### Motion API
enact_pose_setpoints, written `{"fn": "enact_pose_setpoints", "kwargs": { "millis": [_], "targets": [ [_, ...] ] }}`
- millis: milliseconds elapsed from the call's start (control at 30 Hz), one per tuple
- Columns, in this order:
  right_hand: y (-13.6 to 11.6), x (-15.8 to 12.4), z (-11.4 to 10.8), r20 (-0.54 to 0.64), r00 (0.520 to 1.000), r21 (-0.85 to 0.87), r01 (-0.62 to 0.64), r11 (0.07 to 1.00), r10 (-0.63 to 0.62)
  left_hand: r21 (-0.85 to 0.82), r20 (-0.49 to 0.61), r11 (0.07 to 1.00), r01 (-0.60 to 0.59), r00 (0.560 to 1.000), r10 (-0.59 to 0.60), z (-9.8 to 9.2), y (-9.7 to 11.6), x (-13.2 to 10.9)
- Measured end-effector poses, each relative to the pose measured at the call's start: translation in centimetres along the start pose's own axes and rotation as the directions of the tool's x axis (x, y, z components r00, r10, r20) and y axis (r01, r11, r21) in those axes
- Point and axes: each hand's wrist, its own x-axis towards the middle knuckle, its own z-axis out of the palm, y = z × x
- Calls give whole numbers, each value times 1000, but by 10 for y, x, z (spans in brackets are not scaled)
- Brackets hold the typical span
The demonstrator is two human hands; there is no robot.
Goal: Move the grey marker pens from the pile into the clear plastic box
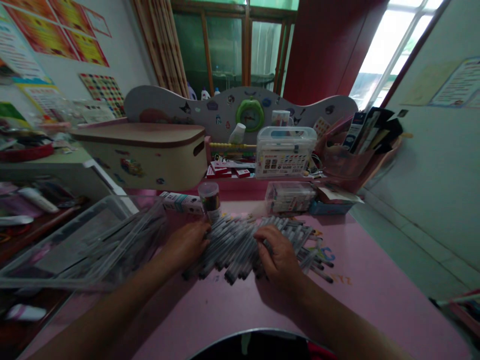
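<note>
A heap of several grey pens (240, 242) lies on the pink desk (367, 300). My left hand (185, 245) rests on the heap's left side, fingers curled over the pens. On the heap's right side sits my right hand (279, 255), its fingers bent down onto the pens. Whether either hand actually grips a pen is hidden. A clear plastic box (80, 245) with more pens in it stands just left of my left hand.
A small round container (210, 199) and a flat carton (182, 202) stand behind the heap. Farther back are a clear marker case (287, 150), a cream wooden box (144, 152), a green clock (250, 115) and a pink organiser (356, 155).
</note>
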Motion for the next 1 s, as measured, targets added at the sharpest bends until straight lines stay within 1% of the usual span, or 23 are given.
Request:
{"fn": "enact_pose_setpoints", "kwargs": {
  "millis": [267, 533, 667, 800, 900, 967, 1000],
  "targets": [
    [0, 0, 0, -2, 1000, 1, 5, 1000, -5, 3, 1, 1000, 3, 1000, -3, 2, 4, 2],
    [0, 0, 1, 10, 1000, 3, 14, 1000, -15, 52, -80, 998, -23, 996, 27, 8, 8, -4],
    [-1, 0, 1, 16, 1000, 8, 13, 1000, -13, -19, -124, 996, -87, 989, 84, 12, 5, -6],
    [-1, 0, 0, 21, 1000, 5, -6, 1000, 6, -96, -185, 988, -120, 978, 101, 7, 6, -9],
    [-1, -1, 1, 26, 999, -15, -20, 1000, 20, -126, -220, 977, -171, 965, 140, -3, 16, -12],
    [0, -2, 3, 38, 999, -50, -18, 999, 20, -115, -213, 962, -246, 953, 218, -7, 29, -14],
    [0, -3, 5, 54, 998, -64, -17, 998, 20, -97, -209, 949, -300, 938, 275, -8, 36, -14]
  ]
}}
